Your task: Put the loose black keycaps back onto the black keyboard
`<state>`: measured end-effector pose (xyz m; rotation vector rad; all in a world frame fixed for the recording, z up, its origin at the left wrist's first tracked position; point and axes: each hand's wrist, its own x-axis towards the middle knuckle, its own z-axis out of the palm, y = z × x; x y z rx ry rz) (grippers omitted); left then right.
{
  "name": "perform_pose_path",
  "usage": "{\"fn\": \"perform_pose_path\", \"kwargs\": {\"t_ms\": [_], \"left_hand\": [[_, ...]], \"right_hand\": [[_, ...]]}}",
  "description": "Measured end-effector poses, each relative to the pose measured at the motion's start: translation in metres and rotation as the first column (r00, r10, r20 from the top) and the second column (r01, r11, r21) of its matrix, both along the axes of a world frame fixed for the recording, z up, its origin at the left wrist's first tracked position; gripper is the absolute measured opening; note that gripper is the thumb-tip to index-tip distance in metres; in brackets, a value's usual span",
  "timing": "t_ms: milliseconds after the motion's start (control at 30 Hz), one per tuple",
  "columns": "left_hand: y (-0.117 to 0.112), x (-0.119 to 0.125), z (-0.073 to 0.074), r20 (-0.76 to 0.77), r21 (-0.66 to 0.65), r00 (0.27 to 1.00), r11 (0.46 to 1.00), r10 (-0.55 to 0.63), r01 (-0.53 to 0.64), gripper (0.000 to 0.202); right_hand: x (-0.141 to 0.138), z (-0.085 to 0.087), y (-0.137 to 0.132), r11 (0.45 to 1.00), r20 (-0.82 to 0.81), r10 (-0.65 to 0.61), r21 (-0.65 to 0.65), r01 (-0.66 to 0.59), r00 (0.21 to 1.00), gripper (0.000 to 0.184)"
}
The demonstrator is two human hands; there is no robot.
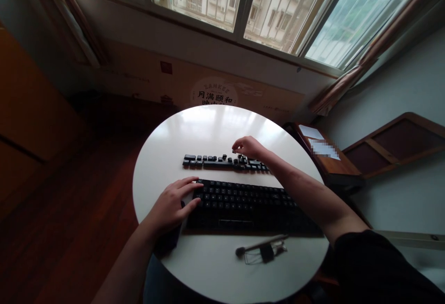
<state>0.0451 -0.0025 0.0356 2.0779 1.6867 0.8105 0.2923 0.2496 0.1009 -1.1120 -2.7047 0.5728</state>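
A black keyboard (pixel 239 199) lies across the white round table (pixel 156 155), its lower part bare of keycaps. My left hand (pixel 175 202) rests at the keyboard's left end, fingers spread and fingertips touching its edge. Beyond the keyboard lie loose black keycaps (pixel 208 161) in rough rows, with a few heaped near the middle. Over these, my right hand (pixel 248 146) is closed in a pinch on a small dark piece that looks like a keycap (pixel 234 151). My right forearm hides the right ends of the keyboard and the rows.
Near the table's front lie a thin brush-like tool (pixel 260 245) and a wire puller with a dark handle (pixel 267 253), both blurred. A dark object (pixel 168 241) is partly hidden under my left wrist. Right of the table stands a wooden cabinet (pixel 333 167) with papers.
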Motion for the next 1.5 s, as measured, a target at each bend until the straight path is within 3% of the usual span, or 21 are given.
{"fn": "perform_pose_path", "kwargs": {"t_ms": [100, 233, 367, 500, 633, 1000, 1133, 1300, 1333, 1500], "left_hand": [[0.000, 0.000, -0.001, 0.000, 0.005, 1.000, 1.000, -0.009, 0.009, 0.044], [0.001, -0.001, -0.002, 0.002, 0.006, 1.000, 1.000, -0.009, 0.009, 0.046], [0.003, -0.002, -0.003, 0.008, 0.007, 1.000, 1.000, -0.019, 0.019, 0.047], [0.004, -0.001, -0.003, 0.008, 0.008, 1.000, 1.000, -0.017, 0.017, 0.048], [0.004, -0.001, -0.004, 0.013, 0.014, 1.000, 1.000, -0.008, 0.008, 0.049], [0.004, 0.000, -0.001, 0.027, 0.002, 1.000, 1.000, -0.012, 0.012, 0.049], [0.004, 0.000, 0.001, 0.025, 0.005, 1.000, 1.000, -0.015, 0.015, 0.049], [0.003, -0.002, -0.003, 0.014, -0.012, 1.000, 1.000, -0.006, 0.006, 0.049], [0.003, -0.002, -0.003, 0.012, -0.015, 1.000, 1.000, -0.006, 0.006, 0.048], [0.002, -0.002, -0.003, 0.008, -0.018, 1.000, 1.000, -0.004, 0.005, 0.048]], "right_hand": [[0.023, 0.024, -0.017, 0.998, -0.142, 0.008, 0.060, 0.000, 0.990, 0.010], [0.076, 0.041, -0.070, 0.997, -0.262, 0.070, 0.036, -0.063, 0.962, 0.009], [0.114, 0.021, -0.133, 0.990, -0.238, 0.106, -0.069, -0.125, 0.965, 0.007], [0.125, -0.009, -0.167, 0.994, -0.169, 0.107, 0.025, -0.104, 0.980, 0.006], [0.122, -0.022, -0.173, 0.978, -0.097, 0.151, 0.159, -0.135, 0.984, 0.011], [0.115, -0.026, -0.178, 0.930, 0.012, 0.207, 0.309, -0.200, 0.978, 0.015], [0.114, -0.025, -0.181, 0.942, 0.050, 0.156, 0.293, -0.164, 0.986, 0.016], [0.112, -0.022, -0.182, 0.953, 0.062, -0.024, 0.301, 0.005, 0.998, 0.008], [0.112, -0.021, -0.182, 0.955, 0.080, -0.033, 0.296, 0.008, 0.996, 0.004], [0.108, -0.011, -0.187, 0.972, 0.245, 0.024, 0.220, -0.079, 0.969, 0.020]]}}
